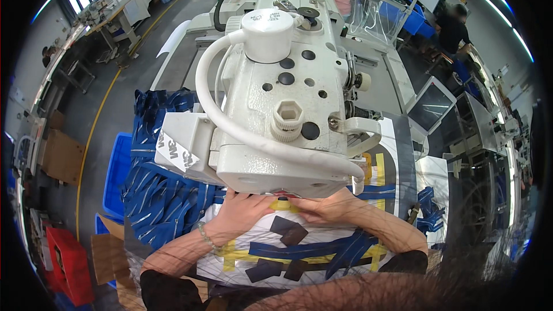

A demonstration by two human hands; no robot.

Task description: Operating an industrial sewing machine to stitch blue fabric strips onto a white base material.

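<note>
Both my hands rest at the front of a white industrial sewing machine's head (259, 161), on a white template sheet (230, 230). My left hand (245, 213) lies flat with its fingers stretched forward, beside a blue zipper strip (211, 197). From the other side my right hand (325, 207) reaches in, fingers extended toward the spot below the needle area; the machine hides some fingertips. Yellow tape (281, 204) shows between the hands. Nearer to me lie another blue zipper strip (299, 249) and several small dark patches (265, 270).
A large heap of blue zippers (155, 207) hangs at the left, by a blue bin (118, 167). More zippers (429, 210) lie at the right, below a tablet-like screen (431, 106). A cardboard box (112, 253) and red bin (72, 265) stand lower left. Other people sit farther off.
</note>
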